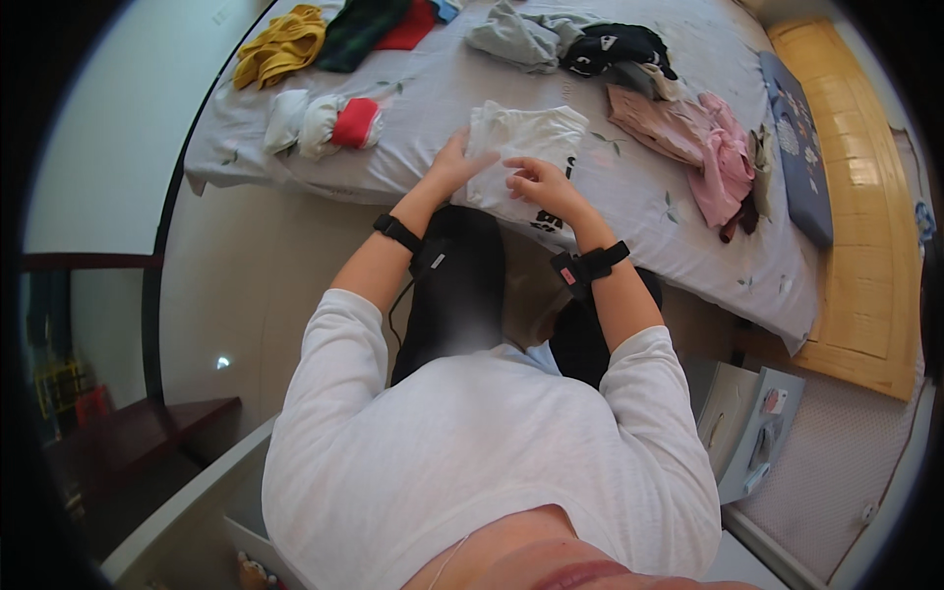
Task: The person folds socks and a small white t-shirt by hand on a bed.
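Observation:
A white garment with black print (527, 125) lies folded flat at the near edge of the bed, before me. My left hand (459, 166), slightly blurred, is over its left side with the fingers spread. Over the middle of the garment is my right hand (542, 188), fingers apart and a little curled, gripping nothing. Whether either hand touches the cloth I cannot tell. Left of the garment sit rolled white clothes (319, 125), one with a red part (355, 123). Both wrists wear black straps.
On the bedsheet (428, 96) lie a yellow garment (284, 44), dark green and red clothes, a grey garment (512, 37), a black one (616, 48) and pink clothes (719, 155). A dark cushion (796, 147) leans by the wooden headboard (863, 221). A bedside cabinet (759, 435) stands at right.

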Motion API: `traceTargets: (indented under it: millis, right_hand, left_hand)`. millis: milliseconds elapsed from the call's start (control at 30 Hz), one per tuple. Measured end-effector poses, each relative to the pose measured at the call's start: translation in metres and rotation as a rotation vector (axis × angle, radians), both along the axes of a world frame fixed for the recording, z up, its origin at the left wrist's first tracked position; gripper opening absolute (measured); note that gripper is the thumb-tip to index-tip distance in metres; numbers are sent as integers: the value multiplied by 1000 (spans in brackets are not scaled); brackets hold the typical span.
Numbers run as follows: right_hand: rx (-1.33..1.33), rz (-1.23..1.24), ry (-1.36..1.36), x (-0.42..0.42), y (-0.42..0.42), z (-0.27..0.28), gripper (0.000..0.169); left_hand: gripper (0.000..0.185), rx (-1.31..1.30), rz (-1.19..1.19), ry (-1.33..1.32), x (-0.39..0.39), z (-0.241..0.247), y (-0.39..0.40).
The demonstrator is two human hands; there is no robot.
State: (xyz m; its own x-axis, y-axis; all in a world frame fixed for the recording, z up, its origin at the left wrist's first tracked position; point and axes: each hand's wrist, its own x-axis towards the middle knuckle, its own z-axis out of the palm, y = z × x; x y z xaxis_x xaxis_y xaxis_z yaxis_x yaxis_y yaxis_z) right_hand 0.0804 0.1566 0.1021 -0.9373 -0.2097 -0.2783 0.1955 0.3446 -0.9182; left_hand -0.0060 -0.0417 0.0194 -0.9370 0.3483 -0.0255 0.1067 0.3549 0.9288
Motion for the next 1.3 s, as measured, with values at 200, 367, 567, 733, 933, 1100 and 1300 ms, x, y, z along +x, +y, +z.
traceTargets:
  millis: [200, 367, 567, 733, 933, 1100, 1300]
  right_hand:
    - [-100, -90, -35, 11, 49, 12, 37]
    - [19, -193, 13, 8, 105, -3, 35]
    - [25, -271, -193, 11, 145, -49, 24]
    - [-200, -360, -167, 12, 147, -65, 25]
    - [-305, -428, -227, 17, 149, -67, 22]
    - [-365, -467, -261, 18, 147, -59, 23]
    - [-384, -482, -230, 19, 148, -67, 22]
  left_hand:
    - [67, 434, -77, 47, -11, 29, 12]
    - [68, 88, 242, 285, -63, 25, -53]
    - [60, -305, 218, 838, -100, 59, -31]
    - [54, -292, -227, 799, -102, 83, 60]
    - [70, -605, -337, 537, -119, 91, 119]
    - [54, -553, -88, 731, -147, 64, 118]
    - [31, -2, -128, 750, -118, 119, 106]
